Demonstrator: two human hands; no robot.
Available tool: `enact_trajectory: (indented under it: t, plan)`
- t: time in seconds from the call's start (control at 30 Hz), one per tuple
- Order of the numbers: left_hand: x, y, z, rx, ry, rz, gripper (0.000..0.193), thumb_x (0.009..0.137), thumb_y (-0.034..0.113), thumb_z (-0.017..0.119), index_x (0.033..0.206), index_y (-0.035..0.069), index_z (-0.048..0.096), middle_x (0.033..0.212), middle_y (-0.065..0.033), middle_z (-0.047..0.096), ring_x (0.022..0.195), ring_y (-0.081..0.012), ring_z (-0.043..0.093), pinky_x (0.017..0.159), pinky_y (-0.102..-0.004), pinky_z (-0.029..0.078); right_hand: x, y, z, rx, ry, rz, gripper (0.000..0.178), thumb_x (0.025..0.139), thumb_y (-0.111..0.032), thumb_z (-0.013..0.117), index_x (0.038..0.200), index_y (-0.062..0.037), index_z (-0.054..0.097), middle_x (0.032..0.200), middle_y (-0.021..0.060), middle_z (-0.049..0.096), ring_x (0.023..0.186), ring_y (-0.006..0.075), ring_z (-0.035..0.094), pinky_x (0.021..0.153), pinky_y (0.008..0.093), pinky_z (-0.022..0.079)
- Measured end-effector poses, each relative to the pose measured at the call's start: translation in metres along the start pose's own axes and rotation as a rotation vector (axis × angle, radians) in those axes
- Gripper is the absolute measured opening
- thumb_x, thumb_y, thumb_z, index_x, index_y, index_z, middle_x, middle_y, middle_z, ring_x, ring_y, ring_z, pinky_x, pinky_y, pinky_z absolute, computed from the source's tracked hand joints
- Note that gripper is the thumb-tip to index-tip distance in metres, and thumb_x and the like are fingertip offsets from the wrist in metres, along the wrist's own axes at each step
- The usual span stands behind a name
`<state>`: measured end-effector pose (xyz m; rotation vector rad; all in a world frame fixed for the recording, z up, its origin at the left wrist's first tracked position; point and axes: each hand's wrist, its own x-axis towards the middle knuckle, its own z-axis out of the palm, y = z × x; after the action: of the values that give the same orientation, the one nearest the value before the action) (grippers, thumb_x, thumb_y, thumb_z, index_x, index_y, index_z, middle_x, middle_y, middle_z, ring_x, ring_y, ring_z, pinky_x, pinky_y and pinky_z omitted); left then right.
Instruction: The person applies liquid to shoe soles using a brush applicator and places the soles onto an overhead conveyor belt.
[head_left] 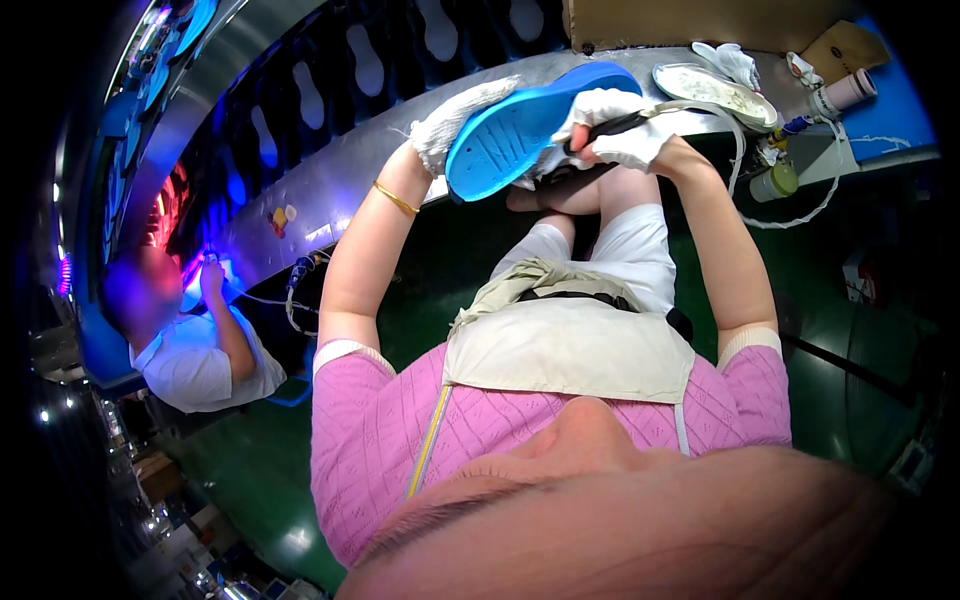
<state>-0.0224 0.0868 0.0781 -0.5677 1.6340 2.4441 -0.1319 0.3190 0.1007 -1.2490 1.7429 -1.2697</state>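
A bright blue shoe sole [500, 150] lies across my lap, at the edge of the metal bench. My left hand [455, 120], in a white glove, is closed around the sole's left edge. At the sole's other end is my right hand [630, 130], also gloved, with bare fingertips showing. Its fingers are wrapped round a slim dark-handled tool [618, 125]; a pale cord [725, 115] runs from near it off to the right. The tool's working tip is hidden, so I cannot tell whether it touches the sole.
Beyond the metal bench [335, 190] runs a dark line with pale sole shapes [365, 60]. An oval dish [715, 95], a white glove [728, 62], a pinkish roll [850, 90] and a green-lidded jar [775, 182] are at the right. Another person [195, 345] works at the left under bluish light.
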Motion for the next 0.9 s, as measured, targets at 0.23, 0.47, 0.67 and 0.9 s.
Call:
enact_trajectory:
  t: [0.23, 0.47, 0.67, 0.9]
  plan:
    - [-0.008, -0.027, 0.01, -0.559, -0.299, 0.088, 0.061, 0.097, 0.048, 0.042, 0.133, -0.001, 0.046, 0.124, -0.0199, 0.059, 0.105, -0.0315, 0.062, 0.093, -0.0445, 0.051, -0.021, 0.001, 0.045, 0.308, 0.298, -0.128, 0.012, 0.083, -0.007, 0.07, 0.093, -0.0024, 0.063, 0.091, 0.0061, 0.066, 0.08, 0.0115, 0.062, 0.07, 0.0261, 0.052]
    - [-0.015, -0.062, 0.025, -0.734, -0.195, 0.291, 0.076, 0.091, 0.064, 0.037, 0.136, 0.003, 0.044, 0.123, -0.0218, 0.058, 0.106, -0.0375, 0.06, 0.095, -0.0499, 0.048, -0.044, -0.008, 0.098, 0.24, 0.292, -0.316, 0.015, 0.081, -0.007, 0.073, 0.092, -0.0028, 0.064, 0.082, 0.0036, 0.064, 0.068, 0.0093, 0.061, 0.064, 0.0226, 0.051]
    - [-0.029, -0.08, 0.035, -0.824, -0.314, 0.357, 0.07, 0.093, 0.059, 0.033, 0.136, 0.004, 0.044, 0.127, -0.0186, 0.055, 0.11, -0.0337, 0.057, 0.099, -0.0458, 0.045, -0.032, -0.026, 0.083, -0.194, 0.648, -0.667, 0.018, 0.076, -0.002, 0.074, 0.091, -0.0035, 0.064, 0.083, 0.0103, 0.063, 0.072, 0.0203, 0.063, 0.065, 0.0287, 0.05]
    - [-0.042, -0.078, 0.037, -0.752, -0.299, 0.337, 0.074, 0.092, 0.062, 0.035, 0.137, 0.004, 0.043, 0.127, -0.0198, 0.055, 0.111, -0.0347, 0.057, 0.098, -0.0481, 0.046, -0.049, -0.024, 0.092, 0.358, 0.273, -0.318, 0.018, 0.076, -0.004, 0.076, 0.092, -0.0043, 0.067, 0.085, 0.0065, 0.067, 0.072, 0.0152, 0.064, 0.069, 0.0274, 0.051]
